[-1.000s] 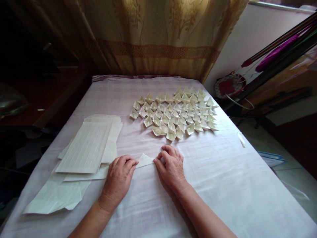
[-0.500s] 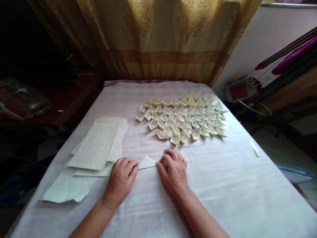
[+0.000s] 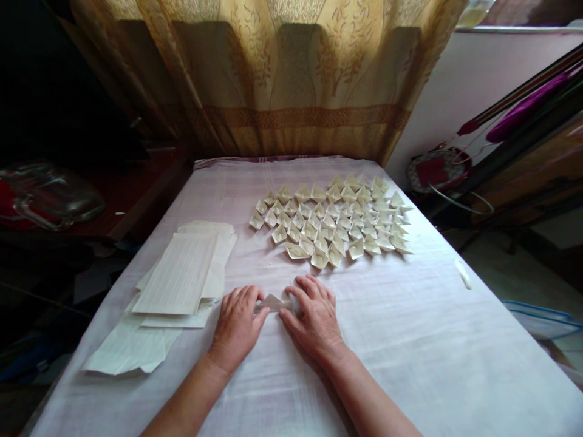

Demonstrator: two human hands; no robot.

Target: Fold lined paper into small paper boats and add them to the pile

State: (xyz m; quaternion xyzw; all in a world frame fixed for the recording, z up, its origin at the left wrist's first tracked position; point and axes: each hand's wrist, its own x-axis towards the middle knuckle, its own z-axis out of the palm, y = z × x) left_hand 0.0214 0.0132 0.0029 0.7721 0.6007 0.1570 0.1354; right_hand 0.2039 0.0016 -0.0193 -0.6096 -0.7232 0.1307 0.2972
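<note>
Looking from the left of the frame, I see the sheets (image 3: pixel 175 276) piled left of centre, a ruled one on top, lying as they did a second ago. Just right of them, the left hand (image 3: pixel 240 320) has changed its hold: its fingers were bunched at the end of the folded paper (image 3: pixel 272 302), and now the thumb lies along the near side with the fingers over the far side, gripping that end. The folded paper sits a little below the middle of the frame, between the two hands; its small peak points to the top of the frame, and less of it shows than before. The right hand (image 3: pixel 313 314) has opened its thumb away from the forefinger and holds the other end the same way. The hands have drawn nearer each other, which I take as a move from steadying the fold to working it. Above and to the right, the paper boats (image 3: pixel 319 258) stand crowded in rows, unchanged; at far right a white scrap (image 3: pixel 463 274) lies alone on the cloth (image 3: pixel 410 340).
</note>
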